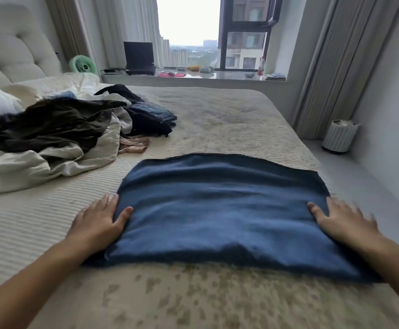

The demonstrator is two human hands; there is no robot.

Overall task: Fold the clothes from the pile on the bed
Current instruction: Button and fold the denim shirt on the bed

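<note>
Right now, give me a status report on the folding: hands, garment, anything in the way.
Left hand and right hand open, flat at the side edges of the blue garment. Garment flat on bed. Unfolded pile off left, not obstructing.

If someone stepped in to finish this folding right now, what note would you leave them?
Left hand: flat, fingers straight, at the left edge of the blue cloth.
Right hand: flat, at its right edge; blurred.
Blue cloth: spread flat on the bed in front of the person.
Pile: unfolded clothes, far left.
Done: cloth smoothed, perhaps partly folded.
Left: finish it, then fold the pile.
</note>
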